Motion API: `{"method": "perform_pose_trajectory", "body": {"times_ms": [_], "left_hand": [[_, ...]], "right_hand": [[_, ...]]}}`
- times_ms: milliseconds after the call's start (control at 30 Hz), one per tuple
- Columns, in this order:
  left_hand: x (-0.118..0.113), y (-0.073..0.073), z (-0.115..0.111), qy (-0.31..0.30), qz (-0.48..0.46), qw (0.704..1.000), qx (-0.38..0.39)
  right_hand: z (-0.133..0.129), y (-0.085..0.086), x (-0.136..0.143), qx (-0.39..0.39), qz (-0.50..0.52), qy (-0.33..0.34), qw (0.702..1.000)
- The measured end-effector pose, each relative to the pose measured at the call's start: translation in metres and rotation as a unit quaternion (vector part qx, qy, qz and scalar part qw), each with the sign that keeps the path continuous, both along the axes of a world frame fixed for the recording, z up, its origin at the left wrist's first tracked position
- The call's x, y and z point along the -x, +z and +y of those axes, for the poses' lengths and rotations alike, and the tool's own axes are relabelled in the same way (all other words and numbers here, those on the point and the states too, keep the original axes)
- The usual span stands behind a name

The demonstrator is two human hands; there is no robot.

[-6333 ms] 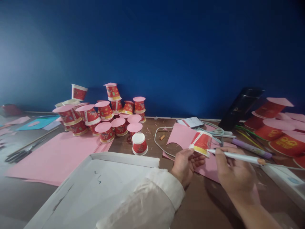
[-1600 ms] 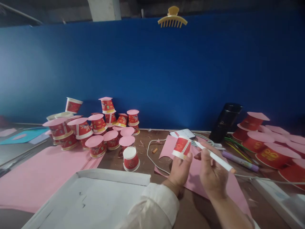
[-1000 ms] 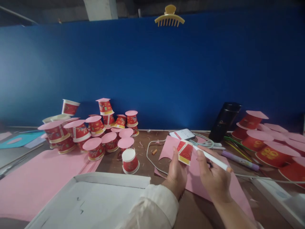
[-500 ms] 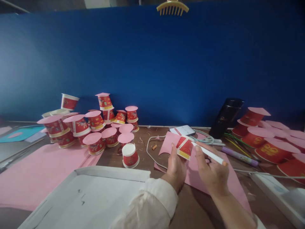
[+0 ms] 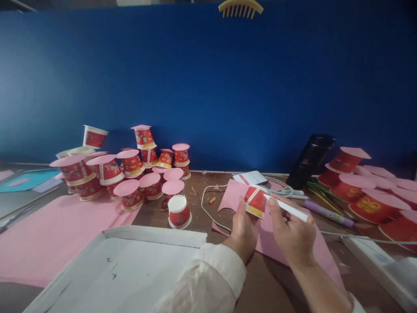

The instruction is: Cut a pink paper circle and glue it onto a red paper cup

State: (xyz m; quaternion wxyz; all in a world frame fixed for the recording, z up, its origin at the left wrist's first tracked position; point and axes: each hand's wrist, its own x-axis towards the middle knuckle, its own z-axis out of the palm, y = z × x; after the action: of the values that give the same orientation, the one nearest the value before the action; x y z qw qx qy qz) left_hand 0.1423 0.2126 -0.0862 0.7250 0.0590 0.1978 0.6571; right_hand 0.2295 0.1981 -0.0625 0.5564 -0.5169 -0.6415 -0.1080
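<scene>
A red paper cup with a white and a yellow band is tilted in my left hand, whose fingers are wrapped round its lower left side. My right hand grips a white pen with an orange end; the pen's tip is at the cup's upper right edge. Beneath both hands lies a cut pink sheet. A phone lies just behind the cup. To the left, an upside-down red cup stands by itself on the table.
Stacked red cups with pink discs fill the left; more stand at the right. A black bottle leans against the blue partition. A white box lid lies in front, a purple marker at right. A cable curves behind my hands.
Both hands, with the cup and the pen, have shifted slightly right in view. The cup has turned a little in my left hand.
</scene>
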Motion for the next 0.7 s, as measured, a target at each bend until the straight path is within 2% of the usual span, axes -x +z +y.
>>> {"method": "perform_pose_trajectory", "body": {"times_ms": [233,433,700], "left_hand": [[-0.0029,-0.0020,-0.0011,-0.012,0.021,0.999,-0.021],[-0.0039,-0.0036,-0.0025,-0.004,0.043,0.999,0.004],[-0.0046,-0.0054,-0.0014,-0.004,0.033,0.999,-0.008]], "right_hand": [[-0.0006,-0.0005,-0.0011,0.020,0.007,-0.011,1.000],[0.0002,-0.0002,-0.0018,0.039,0.010,-0.029,0.999],[0.0011,0.0007,-0.0021,0.048,0.003,-0.045,0.998]]}}
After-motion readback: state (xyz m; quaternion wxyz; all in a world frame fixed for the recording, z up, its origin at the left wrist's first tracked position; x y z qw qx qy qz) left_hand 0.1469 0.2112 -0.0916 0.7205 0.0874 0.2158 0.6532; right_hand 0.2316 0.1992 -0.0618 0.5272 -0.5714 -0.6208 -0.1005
